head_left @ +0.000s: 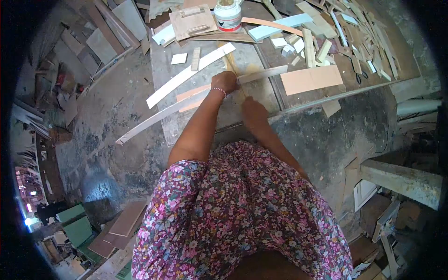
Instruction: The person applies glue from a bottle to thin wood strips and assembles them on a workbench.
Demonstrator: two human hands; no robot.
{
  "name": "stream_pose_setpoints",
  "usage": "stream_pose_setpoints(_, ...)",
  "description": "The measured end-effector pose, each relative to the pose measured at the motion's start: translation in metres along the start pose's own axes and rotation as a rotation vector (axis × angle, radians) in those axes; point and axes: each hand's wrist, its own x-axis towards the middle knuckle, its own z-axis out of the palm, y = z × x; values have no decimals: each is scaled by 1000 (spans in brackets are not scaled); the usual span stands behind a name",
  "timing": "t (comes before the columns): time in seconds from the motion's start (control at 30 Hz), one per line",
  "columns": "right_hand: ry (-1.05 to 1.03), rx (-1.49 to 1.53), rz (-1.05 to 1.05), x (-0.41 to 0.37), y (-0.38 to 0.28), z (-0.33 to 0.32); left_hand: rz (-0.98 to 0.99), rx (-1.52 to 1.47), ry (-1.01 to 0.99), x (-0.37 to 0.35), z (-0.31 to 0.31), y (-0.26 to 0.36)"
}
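On the worktable point(219, 112), my left hand point(224, 81) is closed on a long pale wood strip point(163, 113), which sticks out past the table's left edge. My right hand point(254, 113) is just below the strip, nearer my body, with its fingers curled. A thin, light line runs from above the strip down to that hand; what the fingers hold is too small to name. Behind the strip lies a white curved strip point(186, 77). An orange-tan piece point(191, 99) shows partly beneath the long strip.
A tan rectangular panel point(311, 80) lies right of the strip. At the back stand a white tub point(227, 17) and a small wooden panel point(192, 22). Offcuts are heaped at the back right, near dark-handled scissors point(359, 77). A beam point(401, 179) juts in at right.
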Motion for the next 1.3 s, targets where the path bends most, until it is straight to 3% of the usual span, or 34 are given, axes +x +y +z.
stream_pose_setpoints(0.07, -62, -94, 8, -14, 11, -6, 1, -35, 28, 1, 7, 0)
stream_pose_setpoints(0.17, 77, -88, -130, -12, 7, 4, 51, 17, 82, 0, 13, -1)
stream_pose_setpoints(0.27, -26, -30, 17, 9, -1, 1, 18, -9, 33, -4, 6, 3)
stream_pose_setpoints(0.47, -51, 28, 67, 48, -10, 9, -34, -7, 123, 5, 22, -4)
stream_pose_setpoints(0.57, 37, -22, -22, 40, -10, 5, -49, -38, 29, 5, 12, -1)
stream_pose_setpoints(0.67, -60, -58, 3, 14, 1, 2, 11, -18, 29, 0, 4, 0)
stream_pose_setpoints(0.77, 70, -104, -89, 1, 11, 9, -11, 20, -8, -1, 5, 5)
stream_pose_setpoints(0.87, 24, -72, -10, -5, 10, 12, 79, 26, 82, 0, 12, -2)
stream_pose_setpoints(0.97, -65, -6, 44, -2, 1, -4, 24, 21, 21, -4, 3, 5)
stream_pose_setpoints(1.07, 70, -51, -82, 28, 8, 24, 4, 29, 34, -8, 4, 8)
stream_pose_setpoints(1.27, -41, -4, 22, 36, -8, 0, -36, 20, 29, 4, 15, -1)
stream_pose_setpoints(1.3, -37, -16, 1, 28, -5, 1, 29, 47, 68, 1, 14, -2)
